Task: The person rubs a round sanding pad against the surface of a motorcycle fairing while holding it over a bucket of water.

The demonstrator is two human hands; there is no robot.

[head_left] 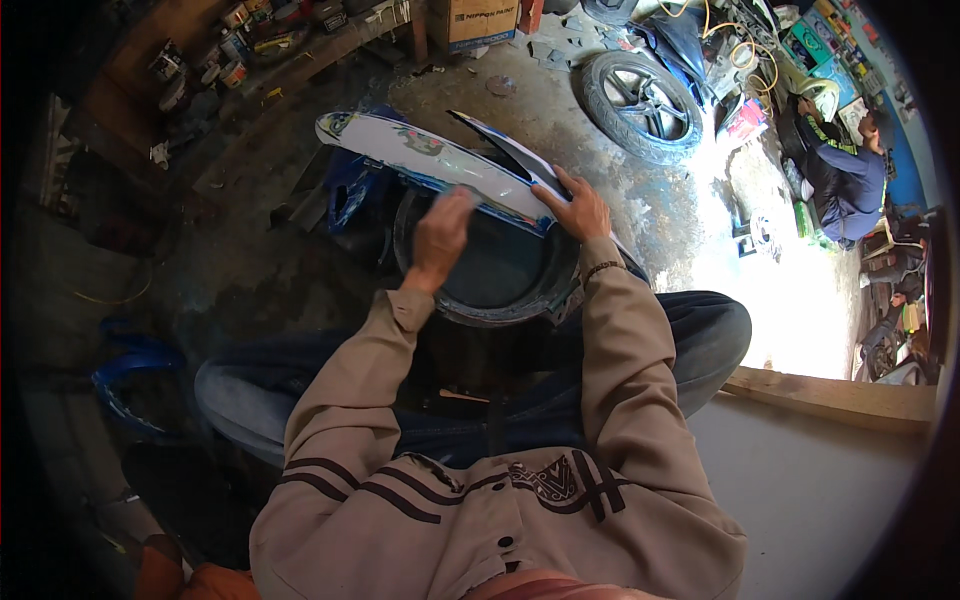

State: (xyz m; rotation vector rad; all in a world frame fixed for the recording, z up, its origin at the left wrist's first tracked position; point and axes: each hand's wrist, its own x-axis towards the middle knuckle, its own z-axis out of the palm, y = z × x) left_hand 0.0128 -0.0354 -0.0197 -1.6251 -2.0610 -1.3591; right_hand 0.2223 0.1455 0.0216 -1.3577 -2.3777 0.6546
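A long white motorcycle body panel (pixel 440 157) with blue edges and worn patches lies slantwise over a round dark tub (pixel 410 215). The tub holds dark liquid. My right hand (pixel 582 208) grips the panel's right end, thumb on the white face and fingers over the far edge. Against the panel's near edge, my left hand (pixel 443 235) is curled and slightly blurred. Whatever its fingers hold is too smeared to make out. A narrow, dark-and-white pointed part (pixel 500 148) extends behind the panel to my right hand.
Beyond the tub, a wheel with a tyre (pixel 642 107) lies on the stained floor. Blue fairing pieces (pixel 355 195) sit left of the tub, and a curved blue part (pixel 130 375) lies farther left. A person in dark clothes (pixel 845 180) crouches at right. A cardboard box (pixel 482 22) stands at the back.
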